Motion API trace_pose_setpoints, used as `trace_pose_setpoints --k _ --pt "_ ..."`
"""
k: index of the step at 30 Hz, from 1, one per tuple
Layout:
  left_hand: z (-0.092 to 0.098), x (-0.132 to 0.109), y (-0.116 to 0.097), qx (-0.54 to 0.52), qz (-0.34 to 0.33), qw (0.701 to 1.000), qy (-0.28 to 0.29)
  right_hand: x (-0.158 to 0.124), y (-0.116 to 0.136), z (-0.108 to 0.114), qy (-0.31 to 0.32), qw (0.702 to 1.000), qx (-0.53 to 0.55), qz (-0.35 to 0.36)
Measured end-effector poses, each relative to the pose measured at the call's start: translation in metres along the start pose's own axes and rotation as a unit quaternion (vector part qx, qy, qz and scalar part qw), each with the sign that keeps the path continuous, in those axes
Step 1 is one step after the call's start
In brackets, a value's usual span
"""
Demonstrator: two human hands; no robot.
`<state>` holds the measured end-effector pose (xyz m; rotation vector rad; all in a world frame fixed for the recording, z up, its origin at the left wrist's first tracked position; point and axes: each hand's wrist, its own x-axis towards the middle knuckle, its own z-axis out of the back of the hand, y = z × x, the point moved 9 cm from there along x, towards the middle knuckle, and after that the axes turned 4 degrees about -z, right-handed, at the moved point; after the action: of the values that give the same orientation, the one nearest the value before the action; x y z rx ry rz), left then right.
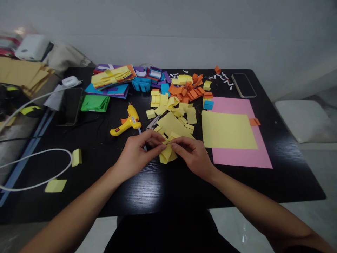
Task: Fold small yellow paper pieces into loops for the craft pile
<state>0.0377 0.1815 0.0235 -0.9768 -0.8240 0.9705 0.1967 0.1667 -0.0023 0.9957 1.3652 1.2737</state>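
Observation:
My left hand (138, 149) and my right hand (196, 154) meet near the front middle of the table. Their fingertips are pinched together on a small piece of yellow paper (167, 142), mostly covered by the fingers. Below and behind them spreads a pile of folded and cut yellow paper pieces (191, 116), with a larger yellow sheet (172, 124) lying among them. Scissors (153, 122) poke out from behind my left hand, their handles partly hidden. Left of the pile lies a yellow hot glue gun (129, 121).
On the right, a yellow sheet (228, 130) overlaps a pink sheet (242, 159). Orange folded pieces (188, 92), stacked coloured paper (112, 78) and a phone (243, 85) lie along the back. Another dark phone (70, 105) and a white cable (39, 153) are at left.

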Motion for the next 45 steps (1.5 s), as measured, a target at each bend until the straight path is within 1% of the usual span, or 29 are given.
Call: trace_pose_setpoints --k 7,11,14,16,19,22,26,30,36,40,45 --pt "-0.002 0.001 0.004 -0.018 0.005 1.0 0.008 0.002 -0.005 -0.003 0.019 1.0 -0.001 -0.013" --pt "-0.002 0.002 0.011 -0.032 0.027 0.999 0.011 0.004 -0.009 -0.003 0.021 1.0 -0.015 -0.009" --pt "-0.002 0.002 0.014 -0.038 0.045 0.998 0.013 0.005 -0.013 -0.003 0.026 0.999 -0.002 -0.021" --pt "-0.001 0.002 0.014 -0.032 0.044 0.998 0.015 0.005 -0.015 -0.002 0.028 0.999 0.014 -0.026" --pt "0.002 0.002 0.012 0.002 0.03 0.999 0.024 0.006 -0.013 0.001 0.011 0.999 0.028 -0.015" --pt "0.002 0.002 0.005 0.03 -0.006 0.999 0.043 0.007 -0.01 0.006 -0.011 1.0 0.029 0.003" --pt "-0.002 0.001 -0.006 0.075 -0.065 0.993 0.061 0.008 -0.011 0.005 -0.005 1.0 0.028 0.013" --pt "-0.006 0.0 -0.015 0.08 -0.106 0.989 0.066 0.008 -0.012 0.005 -0.004 0.999 0.034 0.015" --pt "-0.005 0.0 -0.012 0.067 -0.101 0.991 0.062 0.009 -0.008 0.004 0.01 0.999 0.032 0.012" --pt "-0.009 -0.001 -0.011 0.083 -0.102 0.987 0.088 0.01 -0.008 0.0 0.026 0.999 0.031 0.012" --pt "-0.014 -0.002 -0.014 0.102 -0.107 0.98 0.132 0.011 -0.012 -0.001 0.037 0.998 0.05 -0.013"
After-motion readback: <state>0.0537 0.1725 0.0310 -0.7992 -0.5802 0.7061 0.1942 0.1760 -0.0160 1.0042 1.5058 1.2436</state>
